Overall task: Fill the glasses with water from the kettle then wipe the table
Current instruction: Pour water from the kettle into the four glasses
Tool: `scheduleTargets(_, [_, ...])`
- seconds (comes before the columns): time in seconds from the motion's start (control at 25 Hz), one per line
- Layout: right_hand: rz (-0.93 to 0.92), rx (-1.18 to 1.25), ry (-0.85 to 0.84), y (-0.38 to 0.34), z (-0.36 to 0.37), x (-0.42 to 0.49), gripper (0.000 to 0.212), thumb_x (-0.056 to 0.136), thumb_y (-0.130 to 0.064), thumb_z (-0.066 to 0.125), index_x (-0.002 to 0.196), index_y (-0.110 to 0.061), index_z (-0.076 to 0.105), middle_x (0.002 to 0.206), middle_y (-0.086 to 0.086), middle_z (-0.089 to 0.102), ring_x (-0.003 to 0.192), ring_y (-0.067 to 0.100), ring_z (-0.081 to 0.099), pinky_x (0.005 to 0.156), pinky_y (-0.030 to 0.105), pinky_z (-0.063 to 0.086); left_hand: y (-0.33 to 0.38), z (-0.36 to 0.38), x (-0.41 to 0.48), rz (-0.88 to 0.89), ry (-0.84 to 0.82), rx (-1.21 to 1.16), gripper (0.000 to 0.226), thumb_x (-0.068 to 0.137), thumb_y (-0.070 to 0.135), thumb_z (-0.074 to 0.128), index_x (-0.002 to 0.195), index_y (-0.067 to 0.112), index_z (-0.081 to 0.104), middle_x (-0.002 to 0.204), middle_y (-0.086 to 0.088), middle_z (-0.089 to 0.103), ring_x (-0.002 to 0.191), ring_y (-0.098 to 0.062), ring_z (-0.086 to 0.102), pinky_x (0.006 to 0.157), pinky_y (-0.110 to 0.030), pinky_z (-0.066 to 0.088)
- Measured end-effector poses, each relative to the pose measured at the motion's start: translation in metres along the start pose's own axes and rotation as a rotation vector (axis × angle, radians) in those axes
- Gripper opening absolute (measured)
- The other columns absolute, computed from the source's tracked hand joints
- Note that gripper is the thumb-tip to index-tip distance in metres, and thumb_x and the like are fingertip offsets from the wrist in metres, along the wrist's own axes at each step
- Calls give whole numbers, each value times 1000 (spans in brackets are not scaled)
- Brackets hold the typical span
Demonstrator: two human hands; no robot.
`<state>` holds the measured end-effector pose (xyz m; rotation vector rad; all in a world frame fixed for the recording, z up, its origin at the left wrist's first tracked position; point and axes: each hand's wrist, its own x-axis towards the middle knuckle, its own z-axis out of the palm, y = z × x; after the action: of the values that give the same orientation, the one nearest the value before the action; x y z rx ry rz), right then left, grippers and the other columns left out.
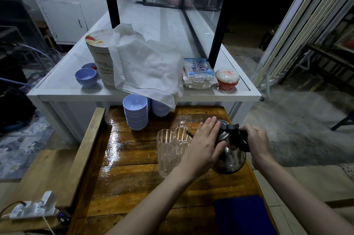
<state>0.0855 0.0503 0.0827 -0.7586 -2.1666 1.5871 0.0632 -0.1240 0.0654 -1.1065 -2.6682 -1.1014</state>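
Blue cloth (pixel 243 213) is seen nearest. At twelve o'clock, the kettle (pixel 230 155) is clamped by the right hand (pixel 256 143), steadied by the flat left hand (pixel 206 143); its spout is aimed at nine o'clock toward the glasses (pixel 168 150) on the wet surface (pixel 134 181).

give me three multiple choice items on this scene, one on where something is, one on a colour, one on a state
1. Where is the white cloth?
A. draped over the plate stack
B. folded on the wooden table
C. under the kettle

2. What colour are the stacked bowls?
A. red
B. pale blue
C. black

3. How is the steel kettle right now?
A. standing alone, untouched
B. lying on the floor
C. tilted, spout toward the clear glasses

Answers:
1 A, the cloth hangs over the plates on the white counter.
2 B, every stack is pale blue.
3 C, the right hand grips its black handle and the left hand presses its body.
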Motion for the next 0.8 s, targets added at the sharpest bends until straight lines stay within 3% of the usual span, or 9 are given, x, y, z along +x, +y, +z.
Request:
scheduleTargets(0.16, [-21,-74,37,-9,3,14,33,77,-36,52,58,-11,64,60,10,58,64,28,55,60,41,44,-7,4,17,4,-2,2,64,102,43,30,154,15,8,163,-2,4,150,-10,-5,123,-33,-2])
scheduleTargets(0.32, [-168,-238,8,-25,3,28,39,80,-31,52,61,2,62,54,11,53,56,21,48,56,33,38,-11,9,24,-40,-17,-65,66,102,42,31,154,14,2,163,-3,-3,149,-11,-9,123,-34,0])
scheduleTargets(0.48, [-261,-411,-13,-36,5,38,38,84,-20,57,49,-7,54,49,6,50,51,16,44,51,29,33,-12,14,22,-97,-21,-147,68,102,41,34,154,14,-2,163,-2,-6,149,-10,-12,123,-33,-1])
scheduleTargets(0.8, [-359,-542,-76,-44,12,44,33,86,-22,57,58,-7,66,57,12,63,54,18,52,50,28,36,-15,17,20,-161,-23,-223,71,102,41,33,153,16,-10,162,0,-14,148,-9,-16,123,-34,-2])
